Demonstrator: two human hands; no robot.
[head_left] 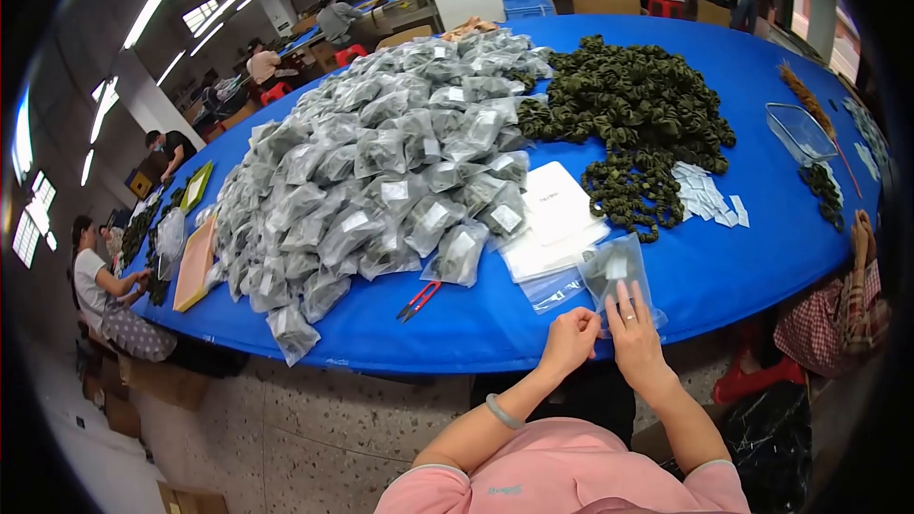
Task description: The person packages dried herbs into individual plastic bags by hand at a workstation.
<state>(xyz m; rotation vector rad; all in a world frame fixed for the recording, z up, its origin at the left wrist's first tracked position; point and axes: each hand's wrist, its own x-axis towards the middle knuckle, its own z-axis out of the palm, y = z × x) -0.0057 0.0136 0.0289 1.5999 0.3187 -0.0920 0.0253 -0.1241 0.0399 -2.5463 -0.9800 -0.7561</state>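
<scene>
A clear plastic bag (624, 262) with a small white label in it lies at the table's near edge. My right hand (636, 338) rests flat over its lower part, fingers stretched out. My left hand (569, 341) is closed in a pinch at the bag's near left edge; the fingertips are partly hidden. Beside the bag is a stack of flat bags (552, 219) with white sheets. Beyond lie a heap of dark green scrunchies (633, 95) and some loose white labels (705, 195).
A large pile of filled bags (381, 152) covers the table's left and middle. Red-handled thread snips (419, 301) lie before it. On the blue table (457, 328) at right stands a clear plastic basket (800, 131). A person (847, 309) sits at right; others work at left and behind.
</scene>
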